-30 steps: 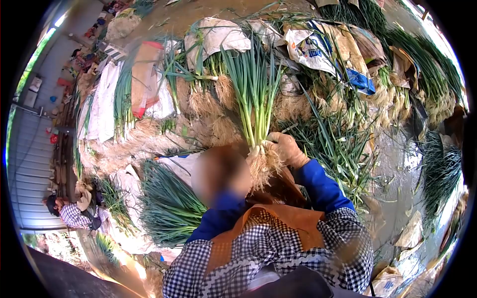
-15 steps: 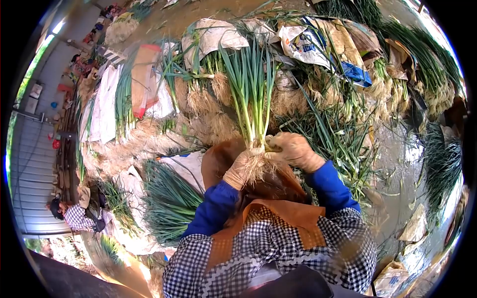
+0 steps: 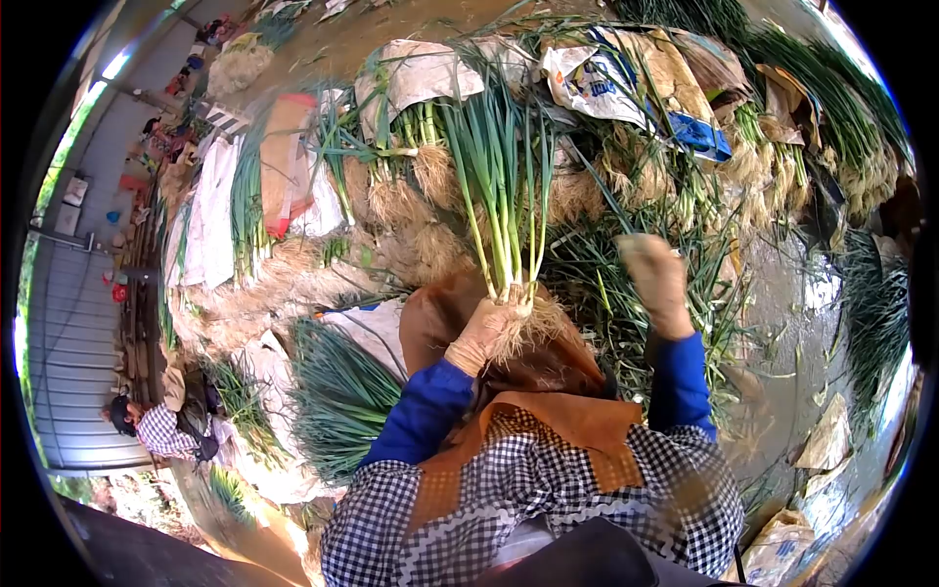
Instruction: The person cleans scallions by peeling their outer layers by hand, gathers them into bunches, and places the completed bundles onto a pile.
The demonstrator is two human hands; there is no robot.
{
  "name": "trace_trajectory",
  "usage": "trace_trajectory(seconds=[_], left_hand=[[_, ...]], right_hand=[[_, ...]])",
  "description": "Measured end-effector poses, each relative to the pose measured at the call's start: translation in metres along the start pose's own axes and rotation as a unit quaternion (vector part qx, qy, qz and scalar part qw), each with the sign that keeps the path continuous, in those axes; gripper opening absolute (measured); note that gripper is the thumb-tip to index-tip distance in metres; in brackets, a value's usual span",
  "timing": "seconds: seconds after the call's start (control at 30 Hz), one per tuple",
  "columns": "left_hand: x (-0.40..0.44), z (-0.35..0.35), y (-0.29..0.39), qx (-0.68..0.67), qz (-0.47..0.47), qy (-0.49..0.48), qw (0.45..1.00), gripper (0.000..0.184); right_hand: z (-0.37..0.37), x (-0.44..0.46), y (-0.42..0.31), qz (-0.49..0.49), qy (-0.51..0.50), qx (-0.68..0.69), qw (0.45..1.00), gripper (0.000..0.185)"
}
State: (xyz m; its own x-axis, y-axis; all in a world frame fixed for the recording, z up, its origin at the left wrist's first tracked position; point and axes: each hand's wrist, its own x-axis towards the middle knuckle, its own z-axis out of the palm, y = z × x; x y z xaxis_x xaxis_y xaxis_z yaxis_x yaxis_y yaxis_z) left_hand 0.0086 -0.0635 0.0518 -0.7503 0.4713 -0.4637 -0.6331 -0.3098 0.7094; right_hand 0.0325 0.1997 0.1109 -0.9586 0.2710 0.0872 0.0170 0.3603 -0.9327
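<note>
My left hand (image 3: 486,331) is closed around the white lower stems of a bunch of spring onions (image 3: 505,220). The green leaves point away from me, and the pale, stringy roots (image 3: 536,328) hang over the hand above my lap. Off to the right, my right hand (image 3: 655,279) is apart from the bunch, over a heap of loose green leaves (image 3: 626,293). Motion smears its fingers, so whether they hold anything is unclear. A brown apron (image 3: 440,318) covers my knees beneath the bunch.
Rows of rooted spring onions (image 3: 430,171) lie ahead, partly under sacks (image 3: 421,73). A pile of green onion leaves (image 3: 337,406) lies beside my left arm. Wet floor (image 3: 792,323) stretches to the right. Another person (image 3: 161,426) in a checked top is at the far left.
My right hand has left the base of the bunch and swung right over the leaf heap. My left hand still grips the spring onions, whose leaves have spread slightly to the right.
</note>
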Motion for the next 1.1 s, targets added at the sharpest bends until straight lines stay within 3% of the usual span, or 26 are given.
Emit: trace_trajectory(seconds=[0.03,0.1,0.17,0.23,0.27,0.3,0.33,0.37,0.4,0.43,0.47,0.5,0.53,0.57,0.6,0.63,0.67,0.7,0.73,0.83,0.9,0.93,0.97,1.03,1.07,1.1], left_hand=[[0.001,0.001,-0.005,-0.018,0.027,0.006,0.999,0.043],[0.004,0.006,-0.006,0.008,0.017,-0.002,1.000,0.039],[0.009,0.001,-0.014,0.042,0.016,-0.023,0.999,0.034],[0.008,-0.002,-0.014,0.087,0.002,-0.046,0.995,0.030],[0.006,-0.002,-0.016,0.029,0.006,-0.034,0.999,0.028],[0.006,-0.002,-0.016,-0.028,0.008,-0.023,0.999,0.027],[0.005,-0.011,-0.011,0.114,-0.046,0.005,0.992,0.024],[-0.001,-0.004,-0.005,0.052,-0.044,-0.025,0.997,0.035],[0.000,-0.003,-0.004,-0.014,-0.011,-0.028,0.999,0.042],[0.003,-0.002,-0.001,-0.076,0.021,-0.035,0.996,0.050],[-0.020,0.028,0.036,-0.025,0.042,-0.061,0.997,0.057],[-0.037,0.044,0.060,-0.065,0.079,-0.045,0.994,0.059],[-0.053,0.060,0.083,-0.103,0.117,-0.031,0.987,0.061],[-0.063,0.065,0.104,-0.120,0.151,-0.060,0.979,0.056],[-0.073,0.070,0.124,-0.139,0.183,-0.092,0.969,0.051],[-0.079,0.077,0.143,-0.149,0.206,-0.120,0.960,0.048],[-0.086,0.084,0.156,-0.155,0.223,-0.138,0.952,0.045],[-0.090,0.090,0.168,-0.156,0.231,-0.154,0.948,0.042],[-0.098,0.098,0.177,-0.157,0.242,-0.169,0.942,0.039],[-0.124,0.118,0.195,-0.146,0.272,-0.199,0.930,0.030],[-0.138,0.126,0.208,-0.143,0.284,-0.211,0.924,0.024],[-0.144,0.129,0.214,-0.142,0.291,-0.217,0.921,0.021],[-0.151,0.130,0.221,-0.141,0.295,-0.225,0.918,0.018],[-0.159,0.137,0.226,-0.136,0.296,-0.240,0.915,0.013],[-0.161,0.139,0.227,-0.134,0.293,-0.245,0.914,0.011],[-0.162,0.142,0.226,-0.132,0.288,-0.250,0.915,0.009]], right_hand=[[0.018,0.005,0.018,-0.005,-0.093,-0.106,0.990,0.022],[0.051,-0.003,0.014,-0.061,-0.203,-0.097,0.972,0.038],[0.072,-0.006,0.005,-0.116,-0.194,-0.151,0.962,0.037],[0.096,-0.009,0.019,-0.333,-0.116,-0.197,0.915,0.024],[0.095,-0.017,0.021,-0.339,-0.140,-0.253,0.895,0.018],[0.083,-0.023,0.005,-0.225,-0.271,-0.155,0.923,0.015],[0.068,-0.032,-0.011,-0.322,-0.261,-0.053,0.909,0.015],[0.055,-0.039,-0.018,-0.413,-0.245,0.049,0.876,0.015],[0.046,-0.045,-0.007,-0.280,-0.277,0.197,0.898,0.013],[0.036,-0.047,0.009,-0.139,-0.293,0.338,0.884,0.010],[0.023,-0.034,0.026,-0.043,-0.260,0.357,0.896,0.013],[0.020,-0.018,0.017,0.041,-0.176,0.276,0.944,0.017],[0.026,-0.003,0.027,-0.030,-0.036,0.021,0.999,0.024],[0.039,0.006,0.036,-0.030,0.002,0.081,0.996,0.033],[0.054,0.017,0.021,-0.044,-0.023,0.245,0.968,0.043],[0.067,0.031,0.008,-0.131,-0.007,0.109,0.985,0.053],[0.070,0.040,-0.034,-0.248,0.021,0.016,0.968,0.060],[0.087,0.049,-0.059,-0.317,0.038,0.066,0.945,0.065],[0.100,0.055,-0.082,-0.351,0.065,-0.034,0.933,0.071],[0.144,0.081,-0.122,-0.446,0.043,0.029,0.894,0.062],[0.165,0.112,-0.100,-0.487,0.128,-0.006,0.864,0.039],[0.172,0.127,-0.080,-0.401,0.053,-0.134,0.905,0.021],[0.165,0.132,-0.064,-0.363,0.040,-0.193,0.911,0.010],[0.167,0.144,0.020,-0.325,0.035,-0.236,0.915,0.008],[0.160,0.152,0.048,-0.168,-0.064,-0.370,0.912,0.009],[0.136,0.136,0.068,-0.183,0.031,-0.291,0.939,0.016]])
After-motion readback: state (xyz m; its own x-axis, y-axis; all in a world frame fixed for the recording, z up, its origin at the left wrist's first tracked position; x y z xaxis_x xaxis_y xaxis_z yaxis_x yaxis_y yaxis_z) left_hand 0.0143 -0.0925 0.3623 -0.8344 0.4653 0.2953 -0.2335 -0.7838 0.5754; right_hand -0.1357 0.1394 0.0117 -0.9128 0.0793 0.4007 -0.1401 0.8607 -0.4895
